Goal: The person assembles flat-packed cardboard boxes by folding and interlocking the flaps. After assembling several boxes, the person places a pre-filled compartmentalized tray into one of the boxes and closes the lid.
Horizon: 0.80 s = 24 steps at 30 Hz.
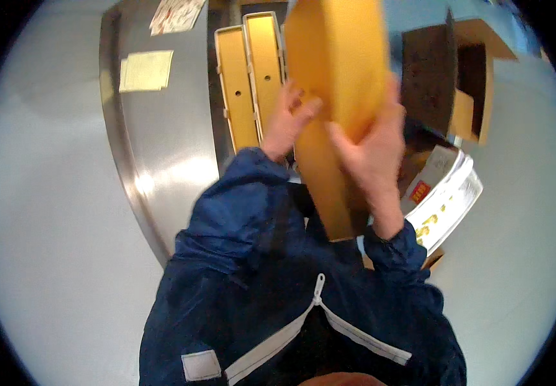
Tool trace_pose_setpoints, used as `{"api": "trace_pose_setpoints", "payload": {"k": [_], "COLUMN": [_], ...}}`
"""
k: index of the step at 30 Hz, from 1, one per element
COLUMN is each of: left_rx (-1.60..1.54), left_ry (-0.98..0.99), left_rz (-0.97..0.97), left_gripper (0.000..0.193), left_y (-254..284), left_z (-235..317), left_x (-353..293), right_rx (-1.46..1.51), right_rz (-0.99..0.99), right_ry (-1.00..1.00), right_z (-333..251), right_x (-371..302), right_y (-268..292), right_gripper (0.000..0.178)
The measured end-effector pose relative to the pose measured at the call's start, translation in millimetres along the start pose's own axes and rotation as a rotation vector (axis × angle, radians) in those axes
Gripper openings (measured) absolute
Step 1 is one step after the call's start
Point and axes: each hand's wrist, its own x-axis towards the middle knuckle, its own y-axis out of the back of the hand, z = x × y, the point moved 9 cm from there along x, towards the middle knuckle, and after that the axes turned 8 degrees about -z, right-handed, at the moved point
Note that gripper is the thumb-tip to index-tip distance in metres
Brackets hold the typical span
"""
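A long yellow block-shaped object (355, 58) is raised upright and slightly tilted in front of my chest, blurred by motion. I cannot tell what kind of thing it is. My right hand (377, 151) clasps its near right side, the thumb lying across the face. At its left side is my left hand (291, 122), fingers bent against it; part of the grip is hidden. Just left of that hand stand two narrow yellow pieces with pale rims, a left one (232, 77) and a right one (264, 48), each with a small dark hole.
A shiny metal counter (169, 128) runs along the left, with yellow paper sheets (146, 71) and a patterned sheet (176, 14) on it. At the right are an open cardboard box (477, 96), a dark panel (429, 71) and a white tub (448, 206) with yellow marks on its side.
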Motion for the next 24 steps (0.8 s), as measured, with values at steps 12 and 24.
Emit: {"api": "trace_pose_setpoints", "payload": {"k": [12, 24], "left_rx": [0.769, 0.574], "left_ry": [0.071, 0.088], "left_rz": [0.304, 0.361], "left_gripper": [0.084, 0.078], "left_y": [11, 75], "left_z": [113, 88], "left_x": [-34, -43], "right_rx": [0.506, 0.824], "right_rz": [-0.213, -0.353], "right_ry": [0.238, -0.902], "right_z": [-28, 260], "right_x": [-64, -202], "right_y": [-59, -236], "right_gripper": [0.075, 0.058]}}
